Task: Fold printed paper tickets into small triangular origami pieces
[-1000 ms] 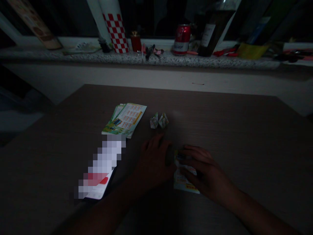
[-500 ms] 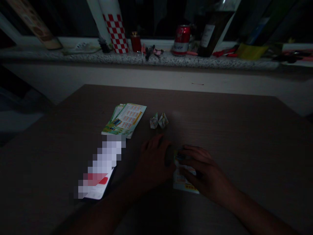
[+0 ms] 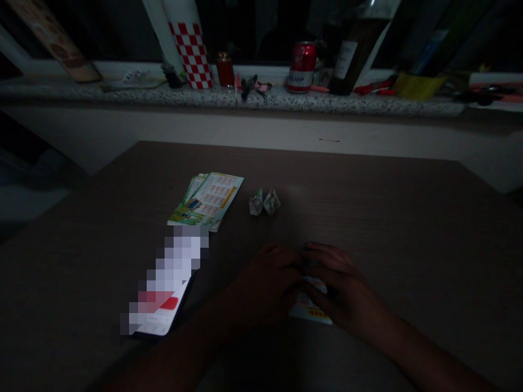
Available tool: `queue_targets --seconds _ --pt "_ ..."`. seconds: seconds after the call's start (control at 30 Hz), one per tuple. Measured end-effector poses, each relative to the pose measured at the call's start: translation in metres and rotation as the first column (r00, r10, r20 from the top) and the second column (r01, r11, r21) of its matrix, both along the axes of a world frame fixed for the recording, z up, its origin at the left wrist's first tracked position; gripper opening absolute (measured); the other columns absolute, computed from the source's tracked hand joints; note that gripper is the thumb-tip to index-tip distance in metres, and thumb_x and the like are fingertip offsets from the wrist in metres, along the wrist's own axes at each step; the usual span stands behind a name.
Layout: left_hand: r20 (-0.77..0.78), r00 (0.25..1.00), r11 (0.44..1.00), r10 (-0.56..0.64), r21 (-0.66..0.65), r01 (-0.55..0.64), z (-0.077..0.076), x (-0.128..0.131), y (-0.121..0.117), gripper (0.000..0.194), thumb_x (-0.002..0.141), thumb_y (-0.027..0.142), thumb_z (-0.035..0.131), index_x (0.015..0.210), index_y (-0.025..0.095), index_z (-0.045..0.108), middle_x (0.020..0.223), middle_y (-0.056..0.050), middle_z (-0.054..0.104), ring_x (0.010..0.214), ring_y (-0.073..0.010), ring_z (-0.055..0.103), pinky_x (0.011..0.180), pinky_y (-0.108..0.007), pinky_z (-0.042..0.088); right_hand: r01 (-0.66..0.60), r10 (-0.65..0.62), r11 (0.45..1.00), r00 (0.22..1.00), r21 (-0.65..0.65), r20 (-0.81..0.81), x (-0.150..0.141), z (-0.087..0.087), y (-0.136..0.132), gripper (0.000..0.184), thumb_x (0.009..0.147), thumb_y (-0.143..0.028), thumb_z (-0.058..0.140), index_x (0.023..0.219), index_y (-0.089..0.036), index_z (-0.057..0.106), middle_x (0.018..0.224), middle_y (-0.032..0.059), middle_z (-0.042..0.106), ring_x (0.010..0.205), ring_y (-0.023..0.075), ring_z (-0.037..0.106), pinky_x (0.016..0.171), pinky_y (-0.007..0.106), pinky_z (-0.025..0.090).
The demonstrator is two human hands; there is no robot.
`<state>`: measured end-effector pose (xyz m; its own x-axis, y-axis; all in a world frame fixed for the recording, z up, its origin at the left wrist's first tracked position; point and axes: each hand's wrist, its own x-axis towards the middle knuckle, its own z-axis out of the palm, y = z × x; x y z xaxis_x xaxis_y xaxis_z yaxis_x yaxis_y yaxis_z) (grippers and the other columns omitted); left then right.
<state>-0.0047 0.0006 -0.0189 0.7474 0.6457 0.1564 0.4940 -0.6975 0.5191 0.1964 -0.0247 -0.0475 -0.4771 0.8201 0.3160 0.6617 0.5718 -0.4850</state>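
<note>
In dim light, both hands rest on a small printed paper (image 3: pixel 309 311) lying on the brown table (image 3: pixel 388 218). My left hand (image 3: pixel 267 283) covers the paper's left and upper part, fingers bent down onto it. My right hand (image 3: pixel 341 288) lies over its right side, fingers curled and pressing. Only the paper's lower edge shows between the hands. Beyond the hands sit two small folded paper shapes (image 3: pixel 265 201), side by side.
A stack of green printed leaflets (image 3: pixel 206 200) lies left of the folded shapes, with a phone (image 3: pixel 163 288) lit up nearer me. A stone ledge at the back holds a red can (image 3: pixel 301 66), a dark bottle (image 3: pixel 353 51), a red-checked tube (image 3: pixel 191 46) and clutter.
My left hand has slid right from beside the paper onto it, hiding the upper part that showed before. The right hand has stayed in place.
</note>
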Motion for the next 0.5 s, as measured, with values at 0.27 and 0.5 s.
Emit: queue_targets --seconds 0.27,0.5 --pt "-0.043 0.999 1.000 -0.012 -0.006 0.012 -0.002 -0.001 0.000 0.018 0.086 0.015 0.056 0.102 0.018 0.066 0.110 -0.005 0.062 0.108 -0.0198 0.054 0.100 -0.037 0.035 0.010 -0.011 1.000 0.999 -0.021 -0.035 0.002 0.000 0.000 0.012 0.083 -0.018 0.064 0.094 -0.024 0.067 0.122 0.0062 0.063 0.124 0.0261 0.049 0.102 0.047 0.041" --pt "-0.043 0.999 1.000 -0.005 -0.017 0.004 0.002 -0.002 -0.001 0.015 0.084 0.014 0.058 0.096 0.018 0.067 0.105 -0.004 0.063 0.104 -0.0188 0.054 0.099 -0.036 0.035 0.078 -0.079 0.993 0.997 -0.089 -0.010 0.014 0.002 -0.001 0.008 0.083 -0.018 0.061 0.080 -0.023 0.066 0.128 0.0066 0.059 0.126 0.0278 0.047 0.101 0.051 0.041"
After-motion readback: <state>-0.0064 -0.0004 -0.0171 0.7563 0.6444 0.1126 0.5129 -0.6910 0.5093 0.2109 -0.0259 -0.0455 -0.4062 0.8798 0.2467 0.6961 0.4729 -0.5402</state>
